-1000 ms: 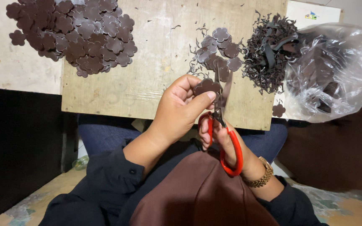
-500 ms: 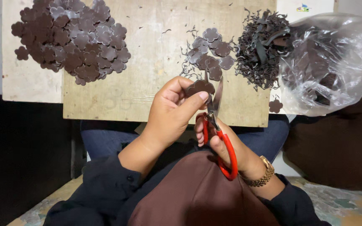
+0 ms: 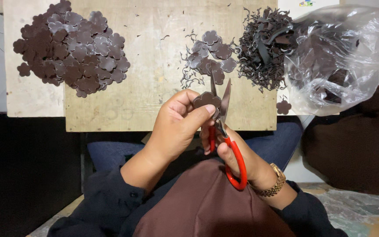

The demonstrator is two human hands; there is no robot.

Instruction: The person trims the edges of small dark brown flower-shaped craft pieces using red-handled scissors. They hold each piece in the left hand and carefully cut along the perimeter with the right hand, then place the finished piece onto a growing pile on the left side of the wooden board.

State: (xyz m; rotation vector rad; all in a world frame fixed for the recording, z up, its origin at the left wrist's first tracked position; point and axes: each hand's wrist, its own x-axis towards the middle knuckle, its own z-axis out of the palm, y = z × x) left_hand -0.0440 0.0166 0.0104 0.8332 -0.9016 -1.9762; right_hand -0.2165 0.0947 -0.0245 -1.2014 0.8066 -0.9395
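Left hand point(image 3: 176, 127) pinches brown flower piece point(image 3: 206, 99) — right hand point(image 3: 237, 156) works red-handled scissors point(image 3: 225, 131).

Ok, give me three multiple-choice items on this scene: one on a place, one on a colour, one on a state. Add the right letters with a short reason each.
1. Where does the big pile of flower-shaped pieces lie on the wooden board?
A. at its upper left
B. at its lower right
C. inside the plastic bag

2. What colour are the scissors' handles?
A. blue
B. red
C. yellow

3. How do the scissors' blades stand?
A. shut tight
B. parted, beside the held piece
C. lying flat on the board

Key: 1 A, the large heap sits toward the board's upper left, far from the plastic bag. 2 B, the loops in the right hand are red. 3 B, the two blades spread in a narrow V next to the flower-shaped piece pinched by the left hand.
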